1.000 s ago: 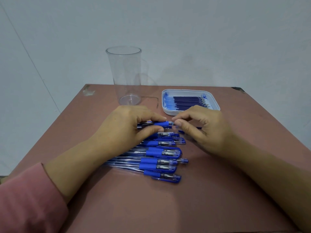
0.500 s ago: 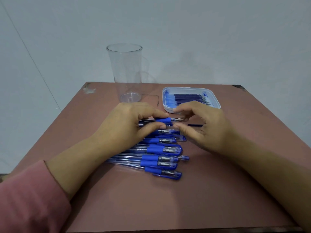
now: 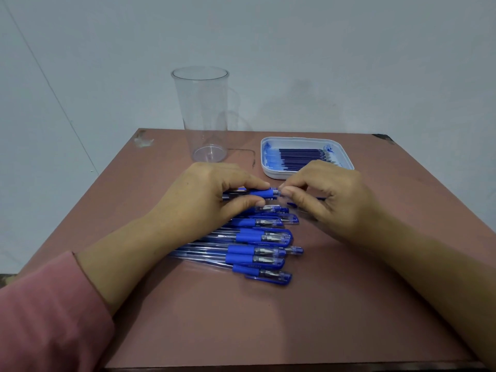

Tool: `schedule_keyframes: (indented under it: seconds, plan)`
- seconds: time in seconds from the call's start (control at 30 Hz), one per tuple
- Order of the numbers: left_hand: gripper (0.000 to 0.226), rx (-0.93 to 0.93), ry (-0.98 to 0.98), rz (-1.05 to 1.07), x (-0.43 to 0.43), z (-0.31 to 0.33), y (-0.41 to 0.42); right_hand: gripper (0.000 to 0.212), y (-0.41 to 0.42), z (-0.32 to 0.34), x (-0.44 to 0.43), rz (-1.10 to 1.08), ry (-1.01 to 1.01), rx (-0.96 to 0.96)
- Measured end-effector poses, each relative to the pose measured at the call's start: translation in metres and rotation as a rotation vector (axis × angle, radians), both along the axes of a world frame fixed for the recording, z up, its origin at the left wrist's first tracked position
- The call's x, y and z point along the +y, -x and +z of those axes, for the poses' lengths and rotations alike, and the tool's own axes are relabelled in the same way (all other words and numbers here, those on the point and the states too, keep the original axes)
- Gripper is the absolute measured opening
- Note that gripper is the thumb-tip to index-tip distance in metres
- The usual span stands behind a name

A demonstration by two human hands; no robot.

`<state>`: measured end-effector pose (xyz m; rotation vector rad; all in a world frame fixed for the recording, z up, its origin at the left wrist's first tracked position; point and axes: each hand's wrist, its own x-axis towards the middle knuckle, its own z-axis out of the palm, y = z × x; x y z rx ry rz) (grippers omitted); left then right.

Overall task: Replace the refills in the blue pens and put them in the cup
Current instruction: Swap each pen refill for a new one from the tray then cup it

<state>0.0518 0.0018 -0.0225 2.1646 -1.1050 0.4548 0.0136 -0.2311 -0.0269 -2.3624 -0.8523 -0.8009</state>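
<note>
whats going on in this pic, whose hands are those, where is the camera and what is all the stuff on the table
There is no machine here. These are a person's two bare hands, seen by one wide-angle camera worn on their head, looking forward and down. That is why both arms come in from the bottom, the left one in a pink sleeve.

The left hand grips a blue pen by its barrel. The right hand pinches the pen's tip end between thumb and fingers.

On the brown table, under the hands, lies a pile of blue pens. Further back stands a clear cup, empty. To its right is a white tray holding dark refills.
</note>
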Motion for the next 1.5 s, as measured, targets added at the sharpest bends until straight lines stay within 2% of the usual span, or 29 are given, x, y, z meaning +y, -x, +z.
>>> schedule_keyframes:
  seconds: [0.1, 0.23, 0.43, 0.6, 0.77, 0.9, 1.1, 1.23, 1.4, 1.5]
  plan:
    - [0.023, -0.003, 0.022, -0.006, -0.0010, 0.0006, 0.0012, 0.023, -0.0002, -0.0005, -0.0014, -0.005, -0.011, 0.003]
    - [0.024, -0.010, 0.025, -0.002, -0.0009, 0.0013, 0.0013, 0.014, -0.0009, -0.0011, 0.0011, -0.023, 0.011, -0.015]
    - [0.024, 0.004, 0.034, -0.010, -0.0010, 0.0010, 0.0014, 0.023, 0.0021, 0.0002, 0.0019, -0.020, -0.030, 0.050]
    - [0.024, 0.008, 0.036, -0.001, -0.0006, 0.0007, 0.0006, 0.009, 0.0000, -0.0011, 0.0025, -0.027, 0.002, 0.011]
    - [0.024, 0.022, 0.040, 0.001, -0.0008, 0.0008, 0.0008, 0.025, 0.0003, -0.0008, -0.0003, -0.019, -0.028, 0.084]
    - [0.024, 0.019, 0.025, 0.006, -0.0005, 0.0017, 0.0007, 0.010, -0.0009, -0.0009, 0.0006, -0.014, -0.002, 0.024]
    - [0.025, 0.004, 0.023, 0.002, -0.0007, 0.0025, 0.0016, 0.024, 0.0007, 0.0002, 0.0001, -0.019, -0.023, 0.038]
    - [0.024, 0.010, 0.022, -0.007, -0.0011, 0.0025, 0.0021, 0.011, 0.0006, 0.0001, 0.0020, 0.010, 0.005, 0.035]
    - [0.025, 0.020, 0.031, -0.015, -0.0012, 0.0026, 0.0028, 0.019, 0.0021, 0.0006, -0.0001, 0.009, -0.022, 0.016]
    - [0.024, 0.009, 0.026, -0.014, -0.0017, 0.0015, 0.0021, 0.011, 0.0022, 0.0012, 0.0018, 0.014, -0.006, 0.000]
